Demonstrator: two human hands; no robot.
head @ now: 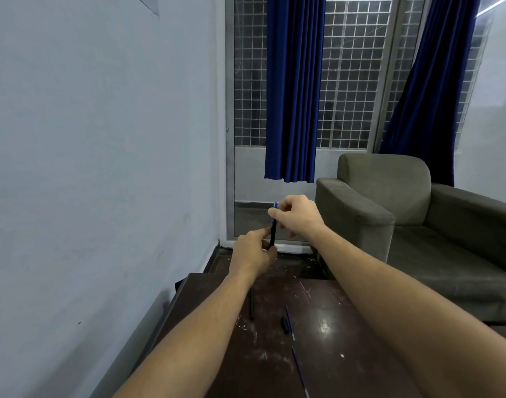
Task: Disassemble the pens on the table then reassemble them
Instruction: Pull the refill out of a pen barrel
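Head view looks down two bare forearms to the hands, raised together beyond the far edge of the table (332,343). Between them a blue-tipped pen (273,232) stands nearly upright in the air, its dark barrel below and its blue end (275,204) on top. The left hand (253,251) pinches the lower end of the barrel between thumb and fingertips. The right hand (297,214) has its fingers curled round the upper end, just under the blue tip.

More parts lie on the dark, scratched tabletop. A black pen (251,305) lies toward the far left corner, its upper part hidden by the left forearm. Near the middle sits a short black cap (285,325), just beside a thin blue refill (288,313) — whether they touch I cannot tell. A second refill (300,372) runs toward the near edge.

Past the table's right edge stands a grey-green armchair (389,196) — behind it hang blue curtains (292,96) over a gridded window (352,81).
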